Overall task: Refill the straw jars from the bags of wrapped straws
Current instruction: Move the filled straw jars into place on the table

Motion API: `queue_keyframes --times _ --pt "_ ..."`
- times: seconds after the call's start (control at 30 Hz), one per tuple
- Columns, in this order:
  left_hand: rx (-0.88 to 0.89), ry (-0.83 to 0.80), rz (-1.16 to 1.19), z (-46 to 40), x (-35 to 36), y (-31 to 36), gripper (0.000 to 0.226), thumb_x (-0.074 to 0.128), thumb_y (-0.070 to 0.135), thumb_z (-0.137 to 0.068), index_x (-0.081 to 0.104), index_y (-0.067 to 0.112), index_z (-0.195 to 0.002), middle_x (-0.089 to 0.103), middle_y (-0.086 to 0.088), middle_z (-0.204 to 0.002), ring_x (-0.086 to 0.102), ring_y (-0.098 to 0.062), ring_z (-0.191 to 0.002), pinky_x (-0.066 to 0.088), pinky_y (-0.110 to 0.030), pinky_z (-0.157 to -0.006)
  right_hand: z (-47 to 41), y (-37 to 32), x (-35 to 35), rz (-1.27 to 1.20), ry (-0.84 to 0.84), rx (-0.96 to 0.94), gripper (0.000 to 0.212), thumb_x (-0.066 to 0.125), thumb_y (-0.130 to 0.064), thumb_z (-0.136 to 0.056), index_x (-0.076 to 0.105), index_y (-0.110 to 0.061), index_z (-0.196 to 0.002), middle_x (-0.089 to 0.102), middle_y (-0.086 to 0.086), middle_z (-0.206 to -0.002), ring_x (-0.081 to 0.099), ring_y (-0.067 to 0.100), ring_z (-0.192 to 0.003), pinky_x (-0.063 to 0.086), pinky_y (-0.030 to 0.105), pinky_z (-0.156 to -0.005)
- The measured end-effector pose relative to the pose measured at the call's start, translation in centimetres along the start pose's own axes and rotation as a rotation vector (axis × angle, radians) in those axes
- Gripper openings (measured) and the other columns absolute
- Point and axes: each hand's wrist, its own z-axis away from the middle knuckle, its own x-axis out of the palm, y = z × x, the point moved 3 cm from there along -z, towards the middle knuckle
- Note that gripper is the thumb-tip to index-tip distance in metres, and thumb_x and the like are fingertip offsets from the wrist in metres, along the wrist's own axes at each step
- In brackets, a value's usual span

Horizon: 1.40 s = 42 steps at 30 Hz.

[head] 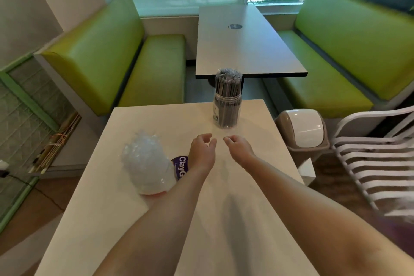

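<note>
At table centre: 2 bare hands, side by side, fingertips nearly meeting. Left hand (202,150): fingers loosely curled, holding nothing. Right hand (238,147): fingers loosely curled, holding nothing. White table (224,219): bears all items below. Jar of dark wrapped straws (227,105): upright, full, at 12 o'clock from the hands, near but apart. Jar of clear wrapped straws (146,163): at 9 o'clock from the left hand, just beside its forearm, wrappers bristling upward. Purple label (180,167): on the tabletop between that jar and the left wrist.
</note>
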Motion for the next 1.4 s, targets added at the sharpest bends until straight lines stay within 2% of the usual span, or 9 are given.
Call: queue_keyframes --times 0.33,0.5,0.63,0.73,0.83,1.03,1.17,1.27,1.4 --pt "0.028 0.0 -0.024 11.2 -9.0 -6.7 0.01 0.056 0.031 -0.097 0.063 0.024 -0.098 0.064 0.008 -0.095 0.061 -0.012 -0.092 0.042 -0.028 -0.075 10.9 -1.5 8.1 -0.001 0.011 -0.049 0.011 0.057 -0.026 -0.096 0.063 -0.016 -0.094 0.067 0.006 -0.102 0.058 0.019 -0.089 0.045 0.03 -0.067" --pt "-0.022 0.09 -0.019 11.8 -13.2 -10.4 0.006 0.06 0.031 -0.091 0.062 0.027 -0.096 0.064 0.002 -0.103 0.06 -0.022 -0.105 0.048 -0.033 -0.085 12.9 -2.7 11.7 -0.023 0.031 -0.067 0.018 0.052 -0.021 -0.098 0.065 -0.01 -0.103 0.067 0.011 -0.108 0.056 0.02 -0.085 0.043 0.026 -0.062" --pt "-0.102 0.128 -0.002 11.7 -14.7 -11.6 0.052 0.071 0.033 -0.084 0.05 0.015 -0.128 0.048 -0.006 -0.129 0.05 -0.024 -0.121 0.043 -0.036 -0.1 13.4 -3.5 13.1 -0.106 0.022 -0.07 0.036 0.046 -0.018 -0.101 0.049 -0.009 -0.135 0.054 0.006 -0.133 0.054 0.017 -0.1 0.04 0.014 -0.064" --pt "-0.131 0.118 -0.022 11.8 -14.5 -11.8 0.075 0.074 0.035 -0.082 0.034 0.013 -0.141 0.035 -0.008 -0.14 0.037 -0.026 -0.131 0.038 -0.038 -0.101 13.2 -4.2 13.4 -0.118 -0.016 -0.069 0.047 0.039 -0.019 -0.103 0.033 -0.016 -0.15 0.042 0.005 -0.149 0.047 0.024 -0.128 0.041 0.028 -0.089" --pt "-0.139 0.133 0.005 11.0 -14.5 -12.3 0.086 0.077 0.034 -0.079 0.027 0.014 -0.145 0.032 -0.008 -0.141 0.032 -0.026 -0.133 0.037 -0.038 -0.1 12.4 -4.5 14.0 -0.154 -0.089 -0.055 0.05 0.034 -0.022 -0.104 0.026 -0.024 -0.153 0.042 0.004 -0.15 0.046 0.028 -0.13 0.041 0.037 -0.1" --pt "-0.151 0.131 0.04 8.7 -15.0 -12.7 0.098 0.08 0.041 -0.076 0.02 0.018 -0.151 0.025 -0.008 -0.146 0.028 -0.026 -0.137 0.036 -0.042 -0.105 10.3 -4.4 15.0 -0.121 -0.09 -0.054 0.046 0.033 -0.039 -0.104 0.038 -0.028 -0.148 0.035 0.005 -0.148 0.044 0.026 -0.127 0.042 0.031 -0.084" --pt "-0.142 0.138 0.051 6.9 -15.4 -12.5 0.109 0.083 0.046 -0.071 0.016 0.019 -0.153 0.022 -0.007 -0.151 0.022 -0.026 -0.142 0.032 -0.043 -0.11 9.3 -4.5 15.4 -0.134 -0.1 -0.086 0.038 0.037 -0.038 -0.102 0.059 -0.024 -0.13 0.044 0.007 -0.128 0.051 0.016 -0.102 0.045 0.026 -0.065" --pt "-0.114 0.166 0.065 5.4 -15.6 -12.6 0.113 0.085 0.046 -0.068 0.015 0.019 -0.153 0.022 -0.006 -0.154 0.019 -0.024 -0.143 0.029 -0.041 -0.111 8.4 -5.1 15.6 -0.153 -0.07 -0.066 0.035 0.043 -0.032 -0.103 0.057 -0.006 -0.122 0.05 0.006 -0.117 0.052 0.016 -0.085 0.047 0.038 -0.069" --pt "-0.11 0.175 0.093 3.4 -16.0 -12.7 0.111 0.085 0.048 -0.067 0.018 0.019 -0.151 0.025 -0.007 -0.152 0.022 -0.024 -0.141 0.03 -0.038 -0.109 6.9 -4.7 16.2 -0.186 -0.111 -0.018 0.025 0.054 -0.038 -0.097 0.052 -0.016 -0.109 0.056 0.0 -0.115 0.054 0.018 -0.104 0.041 0.03 -0.084"
